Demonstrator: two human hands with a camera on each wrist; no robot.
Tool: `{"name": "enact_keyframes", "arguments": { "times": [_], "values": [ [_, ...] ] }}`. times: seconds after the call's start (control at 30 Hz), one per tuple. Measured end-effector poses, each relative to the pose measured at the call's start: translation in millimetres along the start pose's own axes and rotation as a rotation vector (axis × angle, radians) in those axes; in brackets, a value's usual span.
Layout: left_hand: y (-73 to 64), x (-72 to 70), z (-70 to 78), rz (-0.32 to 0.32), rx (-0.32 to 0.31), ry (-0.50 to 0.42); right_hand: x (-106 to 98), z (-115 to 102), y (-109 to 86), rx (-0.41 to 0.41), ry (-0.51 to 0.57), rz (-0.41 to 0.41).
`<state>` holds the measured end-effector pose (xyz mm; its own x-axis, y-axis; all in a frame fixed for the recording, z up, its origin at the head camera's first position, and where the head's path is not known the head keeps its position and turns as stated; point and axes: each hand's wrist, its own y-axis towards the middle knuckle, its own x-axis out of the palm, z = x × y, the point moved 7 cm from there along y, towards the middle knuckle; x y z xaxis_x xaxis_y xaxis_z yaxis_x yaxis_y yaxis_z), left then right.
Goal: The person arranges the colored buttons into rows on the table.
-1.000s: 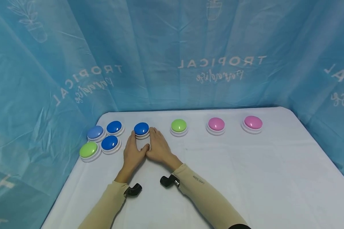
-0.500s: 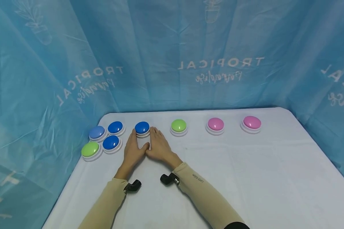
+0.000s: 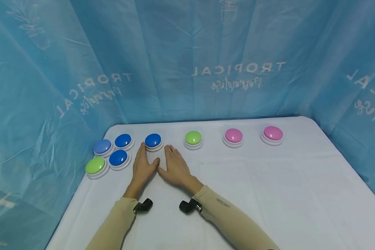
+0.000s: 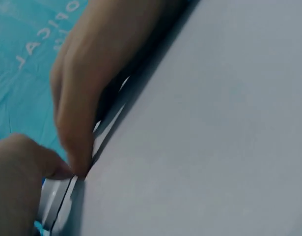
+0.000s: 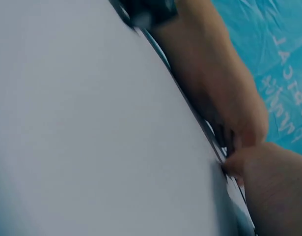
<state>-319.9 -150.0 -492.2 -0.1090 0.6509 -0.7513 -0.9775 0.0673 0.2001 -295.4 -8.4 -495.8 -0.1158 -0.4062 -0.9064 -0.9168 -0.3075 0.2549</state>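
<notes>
A blue domed push button [image 3: 153,140] on a white round base stands near the back edge of the table. My left hand [image 3: 142,170] lies at its near left side, fingers straight, fingertips right at the base. Just right of that button my right hand [image 3: 176,170] reaches forward with straight fingers, a small gap between its fingertips and the base. The two thumbs come close together in front of the button. In the left wrist view, part of a white base [image 4: 52,201] shows beneath the fingers. Neither hand grips anything.
Left of the hands cluster a green button [image 3: 95,165], a pale blue button [image 3: 102,147] and two darker blue ones. To the right, a green button [image 3: 193,139] and two pink buttons [image 3: 233,136] line the back. A blue printed curtain [image 3: 187,62] surrounds the white table [image 3: 284,194].
My right hand has drawn slightly back and right, away from the blue button, and its thumb has parted a little from the left thumb. My left hand stays at the button's side.
</notes>
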Motion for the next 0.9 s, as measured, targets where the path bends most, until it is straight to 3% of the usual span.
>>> {"name": "enact_keyframes", "arguments": {
  "times": [0.17, 0.33, 0.43, 0.6, 0.9],
  "values": [
    [-12.4, 0.2, 4.4, 0.039, -0.029, 0.001, -15, 15, -33.0, 0.069, 0.044, 0.015],
    [-20.9, -3.4, 8.3, 0.088, 0.005, 0.02, -26, 30, -49.4, 0.151, 0.025, 0.042],
    [-27.9, -7.2, 13.6, 0.111, 0.04, 0.072, -29, 32, -52.9, 0.163, 0.038, 0.059],
    [-36.0, -8.0, 25.9, 0.096, 0.114, 0.157, -33, 30, -53.2, 0.156, 0.045, 0.093],
    [-34.6, -0.7, 29.9, 0.087, 0.175, 0.127, -33, 31, -53.7, 0.151, 0.032, 0.106]
  ]
}}
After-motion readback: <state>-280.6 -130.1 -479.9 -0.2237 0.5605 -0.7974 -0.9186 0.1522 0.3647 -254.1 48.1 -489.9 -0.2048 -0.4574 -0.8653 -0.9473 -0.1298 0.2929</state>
